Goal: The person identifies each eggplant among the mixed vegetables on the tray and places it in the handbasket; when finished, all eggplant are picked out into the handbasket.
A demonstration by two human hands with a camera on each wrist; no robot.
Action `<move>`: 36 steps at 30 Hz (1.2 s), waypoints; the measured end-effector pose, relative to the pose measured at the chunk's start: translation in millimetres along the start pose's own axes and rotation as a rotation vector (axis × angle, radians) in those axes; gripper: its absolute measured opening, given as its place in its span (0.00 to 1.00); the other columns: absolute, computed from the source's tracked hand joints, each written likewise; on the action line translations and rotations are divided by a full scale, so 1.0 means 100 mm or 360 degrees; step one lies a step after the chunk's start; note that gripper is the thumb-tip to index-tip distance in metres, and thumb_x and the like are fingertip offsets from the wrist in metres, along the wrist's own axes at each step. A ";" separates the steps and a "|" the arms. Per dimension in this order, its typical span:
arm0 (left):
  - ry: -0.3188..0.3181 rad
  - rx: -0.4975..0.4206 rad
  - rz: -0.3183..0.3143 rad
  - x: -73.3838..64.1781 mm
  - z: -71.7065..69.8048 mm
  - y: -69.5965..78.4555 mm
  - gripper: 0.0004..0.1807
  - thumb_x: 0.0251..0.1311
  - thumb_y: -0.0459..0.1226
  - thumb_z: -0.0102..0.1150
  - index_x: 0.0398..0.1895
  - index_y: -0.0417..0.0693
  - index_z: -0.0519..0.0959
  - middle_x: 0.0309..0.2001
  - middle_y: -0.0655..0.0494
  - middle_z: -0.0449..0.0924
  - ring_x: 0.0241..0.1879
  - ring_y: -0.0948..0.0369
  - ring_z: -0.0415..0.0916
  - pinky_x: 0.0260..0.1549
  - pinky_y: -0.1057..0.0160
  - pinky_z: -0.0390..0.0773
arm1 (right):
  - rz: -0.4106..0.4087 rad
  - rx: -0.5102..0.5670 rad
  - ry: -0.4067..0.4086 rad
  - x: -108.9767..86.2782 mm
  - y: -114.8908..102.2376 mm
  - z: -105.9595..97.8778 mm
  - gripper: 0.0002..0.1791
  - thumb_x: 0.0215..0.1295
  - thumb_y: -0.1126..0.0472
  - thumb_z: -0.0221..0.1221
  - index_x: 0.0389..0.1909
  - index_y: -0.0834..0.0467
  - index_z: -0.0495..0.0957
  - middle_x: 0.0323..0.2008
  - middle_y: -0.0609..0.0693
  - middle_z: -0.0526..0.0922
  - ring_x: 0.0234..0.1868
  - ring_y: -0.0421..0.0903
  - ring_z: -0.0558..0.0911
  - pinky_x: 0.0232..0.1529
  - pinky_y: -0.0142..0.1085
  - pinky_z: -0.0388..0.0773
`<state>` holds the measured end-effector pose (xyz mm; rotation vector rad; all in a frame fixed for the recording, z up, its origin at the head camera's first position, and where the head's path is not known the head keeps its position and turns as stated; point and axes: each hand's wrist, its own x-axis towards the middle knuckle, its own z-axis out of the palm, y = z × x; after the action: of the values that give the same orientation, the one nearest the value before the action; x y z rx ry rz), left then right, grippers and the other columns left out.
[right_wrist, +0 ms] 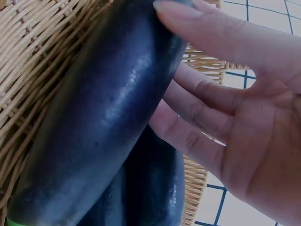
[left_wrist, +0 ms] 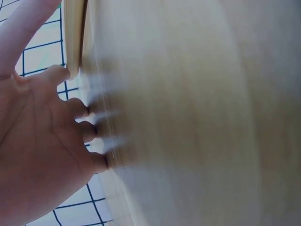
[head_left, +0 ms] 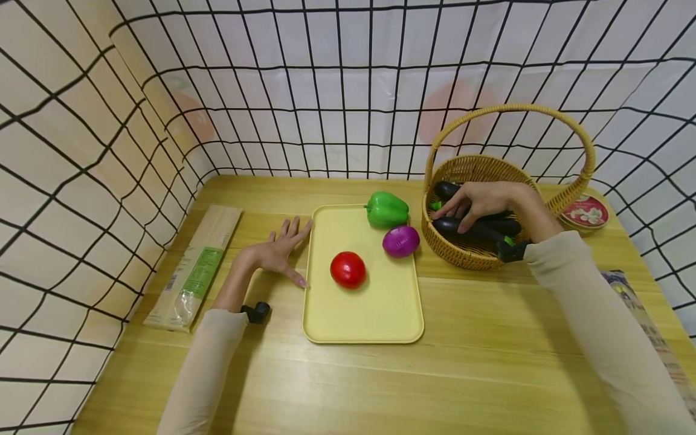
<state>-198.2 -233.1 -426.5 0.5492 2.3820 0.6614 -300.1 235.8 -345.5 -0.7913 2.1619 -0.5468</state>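
In the wicker basket [head_left: 462, 258], my right hand [head_left: 489, 198] grips a dark, glossy eggplant [right_wrist: 106, 108] near one end. The right wrist view shows the thumb on one side and the fingers curled against the other. More eggplants [right_wrist: 157, 183] lie underneath and beside it. My left hand [head_left: 278, 249] rests with fingers spread at the left edge of a pale yellow tray [head_left: 359, 320], thumb tip right at the rim. The tray bears a red tomato [head_left: 348, 270], a green bell pepper [head_left: 387, 209] and a purple, rounded vegetable [head_left: 401, 241], the last two at its right rim.
A long clear packet with a green label [head_left: 202, 272] lies at the table's left. Behind the basket's arched handle [head_left: 511, 109] sits a round red-labelled container [head_left: 586, 212]. Another printed packet [head_left: 641, 314] lies at the right edge. Black grid netting [head_left: 342, 90] borders the table.
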 end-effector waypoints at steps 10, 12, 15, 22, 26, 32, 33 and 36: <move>0.0003 0.0010 -0.0008 0.01 0.00 0.00 0.80 0.47 0.52 0.82 0.83 0.50 0.24 0.79 0.36 0.08 0.78 0.38 0.05 0.74 0.28 0.20 | -0.0033 0.0076 -0.0072 0.02 0.06 0.01 0.26 0.72 0.61 0.64 0.70 0.56 0.76 0.68 0.62 0.77 0.66 0.56 0.79 0.62 0.39 0.82; 0.0005 0.0008 -0.0006 0.01 0.00 0.00 0.80 0.47 0.52 0.82 0.83 0.50 0.24 0.79 0.36 0.08 0.78 0.38 0.05 0.74 0.28 0.20 | -0.0046 0.0096 -0.0090 0.02 0.08 0.01 0.25 0.74 0.61 0.62 0.70 0.58 0.76 0.69 0.64 0.76 0.65 0.57 0.80 0.60 0.37 0.82; 0.0007 0.0011 -0.0003 0.01 0.00 0.00 0.80 0.47 0.53 0.82 0.83 0.50 0.24 0.79 0.35 0.08 0.78 0.38 0.05 0.74 0.28 0.20 | -0.0042 0.0125 -0.0100 0.01 0.10 0.02 0.25 0.74 0.61 0.62 0.69 0.59 0.76 0.70 0.64 0.75 0.67 0.58 0.79 0.60 0.36 0.83; 0.0010 0.0004 -0.0009 0.01 0.00 0.01 0.80 0.47 0.52 0.83 0.84 0.50 0.24 0.79 0.36 0.08 0.78 0.38 0.05 0.74 0.29 0.19 | 0.0011 0.0201 -0.0110 0.02 0.11 0.03 0.24 0.71 0.63 0.64 0.67 0.60 0.78 0.71 0.61 0.74 0.68 0.57 0.78 0.60 0.35 0.83; 0.0011 0.0013 -0.0006 0.01 0.00 0.01 0.80 0.47 0.52 0.82 0.84 0.50 0.25 0.79 0.36 0.08 0.78 0.38 0.05 0.74 0.28 0.20 | 0.0025 0.0178 -0.0118 0.04 0.10 0.02 0.24 0.71 0.63 0.64 0.67 0.60 0.78 0.71 0.62 0.75 0.65 0.56 0.80 0.56 0.33 0.84; 0.0011 0.0029 -0.0005 0.01 0.00 0.01 0.80 0.47 0.53 0.82 0.84 0.50 0.24 0.80 0.36 0.08 0.78 0.38 0.05 0.74 0.28 0.20 | 0.0050 0.0214 -0.0132 0.06 0.12 0.01 0.24 0.72 0.66 0.63 0.67 0.63 0.77 0.71 0.64 0.74 0.62 0.55 0.82 0.55 0.35 0.85; 0.0012 0.0029 -0.0004 0.01 0.00 0.01 0.80 0.47 0.53 0.82 0.84 0.50 0.24 0.80 0.36 0.08 0.78 0.38 0.05 0.74 0.28 0.20 | 0.0056 0.0226 -0.0134 0.06 0.12 0.01 0.24 0.71 0.67 0.63 0.67 0.63 0.77 0.70 0.65 0.74 0.62 0.54 0.83 0.55 0.35 0.85; 0.0013 0.0029 -0.0004 0.01 0.00 0.01 0.80 0.47 0.53 0.82 0.84 0.50 0.24 0.79 0.35 0.08 0.78 0.38 0.05 0.74 0.28 0.20 | 0.0066 0.0253 -0.0137 0.05 0.12 0.00 0.24 0.71 0.67 0.63 0.66 0.65 0.77 0.70 0.66 0.75 0.60 0.54 0.84 0.55 0.36 0.86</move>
<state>-198.4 -232.2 -426.3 0.5525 2.3978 0.6426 -307.0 240.6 -355.4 -0.6698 2.0237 -0.6433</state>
